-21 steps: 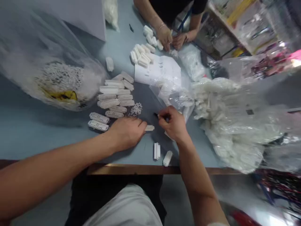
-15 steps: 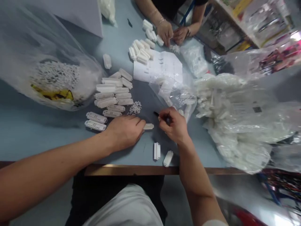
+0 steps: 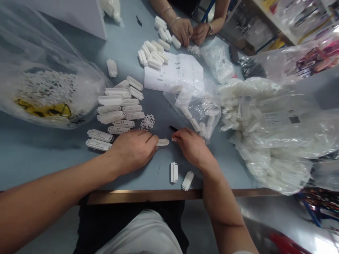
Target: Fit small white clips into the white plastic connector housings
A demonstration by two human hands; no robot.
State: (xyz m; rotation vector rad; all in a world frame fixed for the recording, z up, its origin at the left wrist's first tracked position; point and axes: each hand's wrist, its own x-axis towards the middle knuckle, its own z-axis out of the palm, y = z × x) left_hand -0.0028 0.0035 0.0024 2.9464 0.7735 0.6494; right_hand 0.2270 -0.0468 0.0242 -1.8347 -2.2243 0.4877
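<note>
My left hand (image 3: 135, 148) is closed on a slim white plastic part with a row of holes (image 3: 162, 142), held flat at the table; only its right end shows past my fingers. Just right of it, my right hand (image 3: 192, 146) pinches a tiny white piece (image 3: 173, 139) between thumb and forefinger, apart from the part. A thin black stick-like tool (image 3: 173, 128) shows beside my right fingers, its far end hidden. Above my left hand is a small heap of tiny white pieces (image 3: 147, 121). Several similar white parts (image 3: 111, 116) are stacked left of the heap.
Two white parts (image 3: 174, 172) lie near the table's front edge (image 3: 148, 196). A clear bag of tiny pieces (image 3: 50, 88) stands left, large plastic bags (image 3: 270, 141) right. Beyond the printed paper (image 3: 172, 72), a co-worker's hands (image 3: 190, 33) are at another small heap.
My right hand has turned and its fingertips have come left, closer to the part, with the tiny piece now showing. My left hand keeps its hold. The whole view has shifted slightly.
</note>
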